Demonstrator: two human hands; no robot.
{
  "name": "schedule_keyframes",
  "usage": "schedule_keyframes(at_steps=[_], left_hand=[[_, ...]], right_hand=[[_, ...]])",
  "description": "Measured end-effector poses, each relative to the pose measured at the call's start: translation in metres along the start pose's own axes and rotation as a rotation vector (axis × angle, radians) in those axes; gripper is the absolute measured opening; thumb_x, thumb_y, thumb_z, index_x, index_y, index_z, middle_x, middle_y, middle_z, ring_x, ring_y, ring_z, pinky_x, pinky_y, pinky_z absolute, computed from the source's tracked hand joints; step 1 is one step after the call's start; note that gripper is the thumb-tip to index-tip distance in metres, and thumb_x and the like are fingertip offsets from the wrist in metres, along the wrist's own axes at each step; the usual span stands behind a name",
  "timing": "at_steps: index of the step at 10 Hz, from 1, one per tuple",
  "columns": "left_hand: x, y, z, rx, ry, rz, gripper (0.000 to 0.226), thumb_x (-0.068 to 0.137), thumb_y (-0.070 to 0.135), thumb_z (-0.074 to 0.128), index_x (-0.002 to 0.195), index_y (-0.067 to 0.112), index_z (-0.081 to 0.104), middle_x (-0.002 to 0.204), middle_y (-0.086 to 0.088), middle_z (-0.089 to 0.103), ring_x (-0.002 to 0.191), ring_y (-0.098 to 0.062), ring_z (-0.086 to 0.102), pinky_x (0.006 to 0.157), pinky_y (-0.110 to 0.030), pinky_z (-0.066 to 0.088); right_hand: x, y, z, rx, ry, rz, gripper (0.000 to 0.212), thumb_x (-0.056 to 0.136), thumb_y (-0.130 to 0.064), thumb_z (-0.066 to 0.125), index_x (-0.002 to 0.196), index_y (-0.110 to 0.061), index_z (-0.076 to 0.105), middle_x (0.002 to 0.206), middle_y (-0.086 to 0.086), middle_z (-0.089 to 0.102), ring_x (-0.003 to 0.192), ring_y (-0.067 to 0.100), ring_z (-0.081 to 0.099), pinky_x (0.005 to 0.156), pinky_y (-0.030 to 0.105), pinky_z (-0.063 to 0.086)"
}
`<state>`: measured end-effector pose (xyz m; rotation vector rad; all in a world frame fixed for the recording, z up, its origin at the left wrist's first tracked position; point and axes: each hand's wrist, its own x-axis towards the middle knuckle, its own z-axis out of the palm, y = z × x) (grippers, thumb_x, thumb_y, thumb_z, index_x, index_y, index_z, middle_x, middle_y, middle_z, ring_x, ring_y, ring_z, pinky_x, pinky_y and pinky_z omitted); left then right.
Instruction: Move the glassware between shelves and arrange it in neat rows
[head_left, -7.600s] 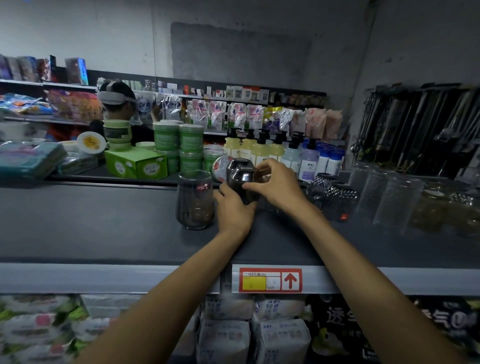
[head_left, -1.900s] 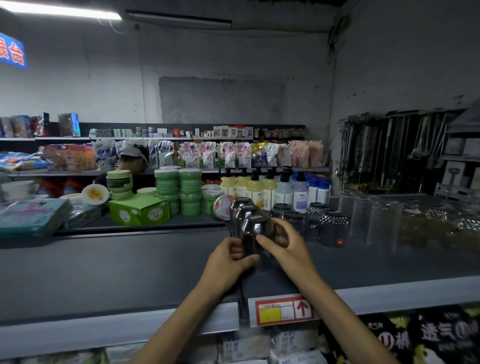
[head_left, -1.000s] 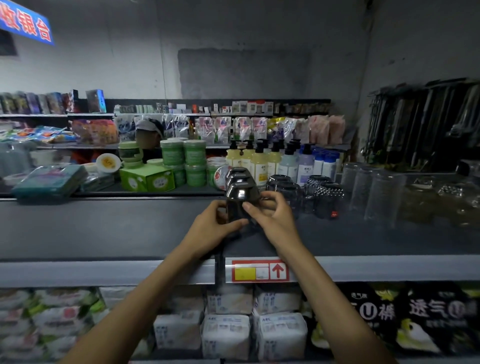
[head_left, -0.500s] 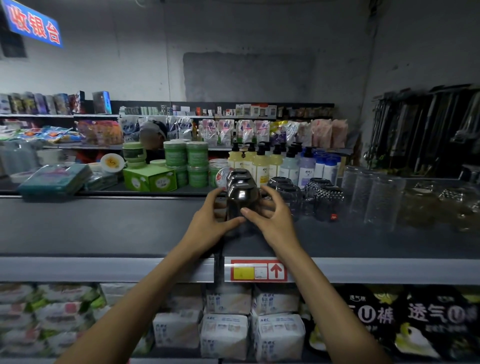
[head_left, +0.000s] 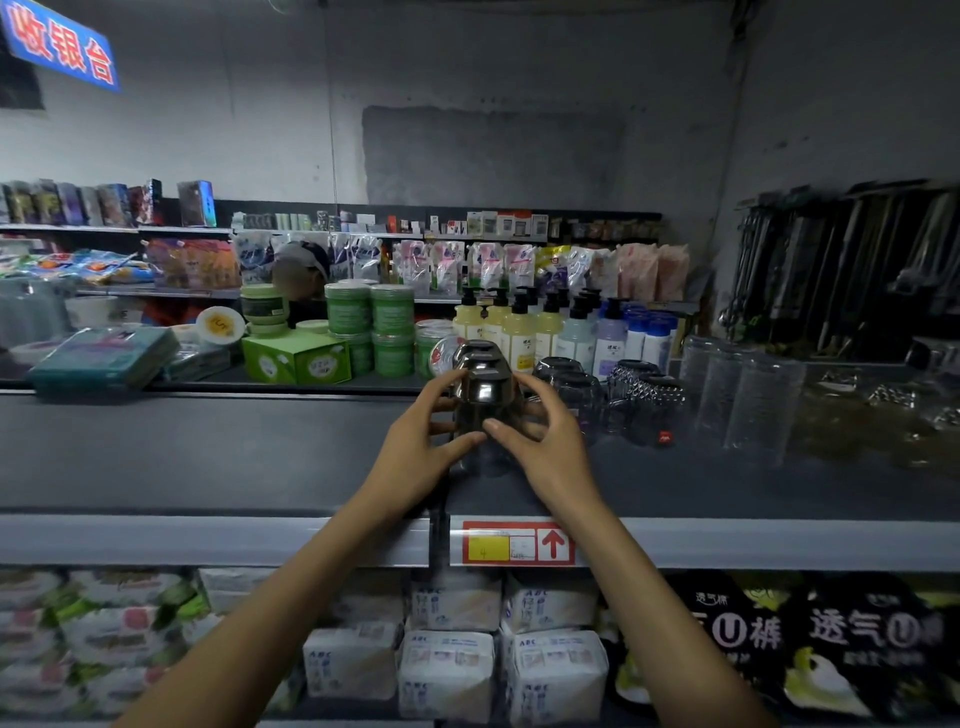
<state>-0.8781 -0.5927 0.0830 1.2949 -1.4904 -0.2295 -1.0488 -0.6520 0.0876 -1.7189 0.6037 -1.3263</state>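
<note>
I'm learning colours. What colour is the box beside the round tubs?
The box is bright green, seen best in the head view.

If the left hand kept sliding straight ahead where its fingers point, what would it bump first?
The front dark glass, which the left hand cups. Pushed on, that glass would likely meet the next dark glass right behind it; the gap is hard to judge.

Front glass (head_left: 485, 397): we see only its upper part; our left hand (head_left: 415, 452) and right hand (head_left: 548, 452), curled round it, cover the rest.
Glasses behind it (head_left: 475, 353): only their tops show.
Price tag (head_left: 518, 543): writing too small for us to read.
Right-hand glassware (head_left: 883, 400): blurred, shapes unclear.
Sign (head_left: 62, 49): cut off at the upper left corner.
</note>
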Motion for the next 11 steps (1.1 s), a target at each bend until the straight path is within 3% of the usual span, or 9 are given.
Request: schedule_keyframes(at_steps=[2, 3, 4, 5, 6, 7, 8, 9, 11], left_hand=[[0.001, -0.002, 0.001, 0.005, 0.019, -0.005, 0.076, 0.088, 0.023, 0.081, 0.149, 0.044, 0.043, 0.129, 0.012, 0.063, 0.109, 0.01, 0.063, 0.093, -0.021, 0.054], [0.001, -0.001, 0.001, 0.003, 0.012, -0.01, 0.076, 0.089, 0.021, 0.081, 0.15, 0.045, 0.042, 0.128, 0.012, 0.063, 0.11, 0.004, 0.065, 0.093, -0.022, 0.055], [0.0, 0.001, 0.0, 0.008, 0.004, -0.016, 0.076, 0.089, 0.021, 0.079, 0.15, 0.044, 0.041, 0.124, 0.02, 0.06, 0.105, 0.012, 0.064, 0.088, -0.016, 0.054], [-0.002, 0.003, 0.0, 0.027, 0.004, -0.014, 0.075, 0.09, 0.022, 0.079, 0.151, 0.042, 0.04, 0.121, 0.029, 0.056, 0.101, 0.022, 0.059, 0.083, -0.008, 0.049], [-0.005, 0.007, -0.001, 0.053, 0.057, 0.0, 0.068, 0.091, 0.024, 0.078, 0.148, 0.035, 0.043, 0.118, 0.031, 0.058, 0.103, 0.022, 0.057, 0.085, -0.007, 0.047], [-0.008, 0.009, -0.003, 0.099, 0.228, 0.057, 0.05, 0.094, 0.028, 0.073, 0.14, 0.03, 0.052, 0.123, 0.017, 0.063, 0.107, 0.006, 0.063, 0.091, -0.029, 0.058], [-0.018, 0.014, -0.006, 0.143, 0.231, 0.09, 0.042, 0.095, 0.034, 0.068, 0.135, 0.028, 0.056, 0.124, 0.009, 0.063, 0.107, -0.004, 0.064, 0.089, -0.04, 0.061], [-0.037, 0.023, -0.007, 0.257, 0.189, 0.171, 0.04, 0.096, 0.029, 0.068, 0.135, 0.027, 0.056, 0.125, 0.009, 0.062, 0.11, -0.009, 0.062, 0.092, -0.038, 0.058], [-0.084, 0.064, 0.022, 0.334, 0.073, 0.277, 0.035, 0.097, 0.023, 0.065, 0.131, 0.017, 0.061, 0.122, 0.001, 0.064, 0.109, -0.012, 0.06, 0.089, -0.028, 0.051]], right_hand=[[-0.002, -0.002, 0.0, -0.029, -0.014, -0.005, 0.059, 0.091, -0.009, 0.077, 0.14, -0.031, 0.054, 0.125, -0.011, 0.068, 0.112, 0.004, 0.069, 0.093, 0.02, 0.057], [-0.002, -0.002, 0.0, -0.05, -0.01, -0.002, 0.06, 0.091, -0.01, 0.077, 0.142, -0.031, 0.053, 0.127, -0.01, 0.068, 0.114, 0.006, 0.068, 0.097, 0.024, 0.057], [-0.002, -0.003, 0.001, -0.064, -0.008, 0.006, 0.061, 0.092, -0.011, 0.076, 0.144, -0.031, 0.052, 0.129, -0.009, 0.067, 0.116, 0.008, 0.067, 0.1, 0.03, 0.057], [-0.003, -0.004, 0.001, -0.069, -0.009, 0.01, 0.06, 0.091, -0.013, 0.077, 0.141, -0.035, 0.052, 0.128, -0.013, 0.065, 0.118, 0.007, 0.066, 0.099, 0.027, 0.056], [-0.005, -0.008, 0.001, -0.038, 0.026, 0.036, 0.059, 0.09, -0.019, 0.079, 0.134, -0.044, 0.049, 0.122, -0.018, 0.064, 0.116, 0.003, 0.064, 0.093, 0.021, 0.056], [-0.005, -0.01, -0.001, 0.007, 0.078, 0.073, 0.055, 0.089, -0.023, 0.08, 0.133, -0.039, 0.051, 0.122, -0.015, 0.063, 0.118, 0.007, 0.063, 0.092, 0.023, 0.057], [-0.008, -0.016, -0.005, 0.003, 0.116, 0.08, 0.049, 0.093, -0.022, 0.076, 0.134, -0.035, 0.053, 0.127, -0.009, 0.062, 0.12, 0.009, 0.062, 0.086, 0.017, 0.056], [-0.024, -0.027, -0.016, -0.048, 0.15, 0.059, 0.052, 0.094, -0.02, 0.074, 0.142, -0.026, 0.054, 0.134, -0.006, 0.061, 0.123, 0.005, 0.06, 0.097, 0.02, 0.054], [-0.098, -0.046, -0.069, -0.268, 0.15, 0.057, 0.051, 0.098, -0.023, 0.07, 0.145, -0.03, 0.051, 0.141, -0.009, 0.056, 0.13, -0.002, 0.052, 0.109, 0.017, 0.045]])
